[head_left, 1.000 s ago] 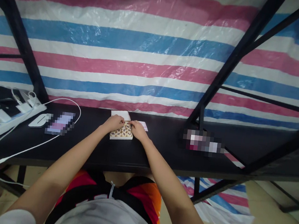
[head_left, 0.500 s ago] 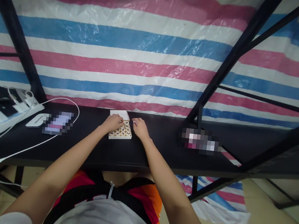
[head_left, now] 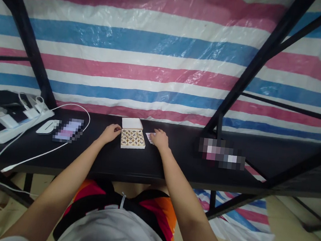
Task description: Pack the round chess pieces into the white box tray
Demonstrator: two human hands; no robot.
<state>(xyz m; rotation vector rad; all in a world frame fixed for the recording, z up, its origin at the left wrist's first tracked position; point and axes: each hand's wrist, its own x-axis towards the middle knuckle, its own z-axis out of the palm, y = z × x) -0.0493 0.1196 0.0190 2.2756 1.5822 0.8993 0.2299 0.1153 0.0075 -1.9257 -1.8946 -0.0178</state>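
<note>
A shallow white box [head_left: 132, 146] of round xiangqi pieces [head_left: 133, 136] lies open on the black desk, the pieces in rows with dark characters facing up. Its white lid [head_left: 132, 123] rests against the back of the box. At the box's left edge is my left hand [head_left: 110, 133], fingers curled and drawn together, and whatever they may hold is hidden. My right hand [head_left: 160, 139] lies to the right of the box, its fingers closed over a small pale pink printed paper [head_left: 149, 136]. Part of that paper is covered by the hand.
To the left lie a blurred-out phone [head_left: 69, 130], a white flat device [head_left: 46, 126], a white cable [head_left: 33, 157] and a power strip [head_left: 18, 124] with plugs. Blurred-out objects [head_left: 220, 153] sit at right. Black metal bars [head_left: 248, 72] and striped plastic sheeting [head_left: 143, 68] stand behind.
My left hand has moved off the pieces to the box's left side. My right hand has shifted slightly right, and more of the pink paper shows. The whole view has shifted a little.
</note>
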